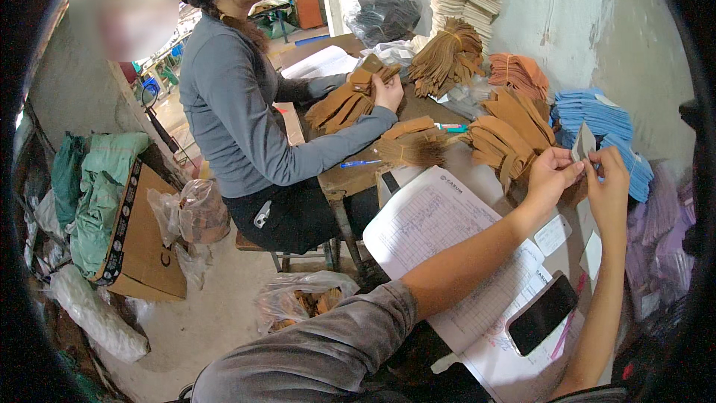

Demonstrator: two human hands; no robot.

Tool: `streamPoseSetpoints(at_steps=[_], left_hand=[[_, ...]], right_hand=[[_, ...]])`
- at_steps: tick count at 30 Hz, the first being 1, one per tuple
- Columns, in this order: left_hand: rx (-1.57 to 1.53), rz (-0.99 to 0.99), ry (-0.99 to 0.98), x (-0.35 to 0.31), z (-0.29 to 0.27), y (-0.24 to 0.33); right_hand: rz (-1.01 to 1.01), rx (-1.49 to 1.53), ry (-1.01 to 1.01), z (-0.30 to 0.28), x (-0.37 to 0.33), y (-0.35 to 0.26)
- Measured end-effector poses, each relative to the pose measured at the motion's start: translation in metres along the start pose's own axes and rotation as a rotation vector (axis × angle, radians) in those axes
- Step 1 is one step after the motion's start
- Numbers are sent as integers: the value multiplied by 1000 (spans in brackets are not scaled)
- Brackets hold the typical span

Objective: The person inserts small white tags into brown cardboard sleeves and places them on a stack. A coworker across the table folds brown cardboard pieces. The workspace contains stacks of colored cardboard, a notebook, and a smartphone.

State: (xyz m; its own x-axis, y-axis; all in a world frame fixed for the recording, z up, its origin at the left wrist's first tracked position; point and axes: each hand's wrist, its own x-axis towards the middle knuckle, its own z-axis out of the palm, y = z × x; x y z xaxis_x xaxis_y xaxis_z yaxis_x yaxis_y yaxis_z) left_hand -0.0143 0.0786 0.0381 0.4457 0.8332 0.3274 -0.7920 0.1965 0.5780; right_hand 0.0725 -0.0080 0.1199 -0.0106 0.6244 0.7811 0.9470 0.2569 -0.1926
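Note:
My left hand (550, 173) and my right hand (610, 186) are raised together over the table, both pinching a small pale card tag (582, 142) between thumb and fingers. Just behind the tag lie fanned bundles of tan strips (507, 134) and a stack of blue pieces (597, 113). Below my forearms a printed form sheet (440, 224) lies on the table with a black phone (542, 313) resting on it. Small white labels (553, 234) lie beside the sheet.
A co-worker in a grey top (239, 104) sits at the left of the wooden table (350, 175), holding tan strips (343, 104). More tan and orange bundles (447, 56) sit at the back. A cardboard box (145, 235), cloth and plastic bags (298, 298) are on the floor.

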Motion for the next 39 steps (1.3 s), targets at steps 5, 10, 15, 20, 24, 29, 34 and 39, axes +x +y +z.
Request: streamPoseSetpoints(at_steps=[5,10,15,20,24,29,34,39], left_hand=[[70,42,-32,-3,2,2],[92,67,21,-2,2,-3],[133,108,20,4,-1,-10],[80,63,27,7,-3,-13],[157,43,42,5,-4,-13],[58,-12,21,3,-4,-5],[158,-40,2,-1,1,7],[144,-1,24,-5,5,11]], right_hand=[[-9,45,-71,-1,-1,7],[57,137,-105,0,-4,2],[14,71,-98,1,-3,-5],[46,50,-135,2,-2,-1],[52,-3,-180,-20,4,-13],[-70,326,-294,-67,7,-92],[-551,897,-914,-80,-14,-179],[-592,1278,-531,-78,-30,-214]])
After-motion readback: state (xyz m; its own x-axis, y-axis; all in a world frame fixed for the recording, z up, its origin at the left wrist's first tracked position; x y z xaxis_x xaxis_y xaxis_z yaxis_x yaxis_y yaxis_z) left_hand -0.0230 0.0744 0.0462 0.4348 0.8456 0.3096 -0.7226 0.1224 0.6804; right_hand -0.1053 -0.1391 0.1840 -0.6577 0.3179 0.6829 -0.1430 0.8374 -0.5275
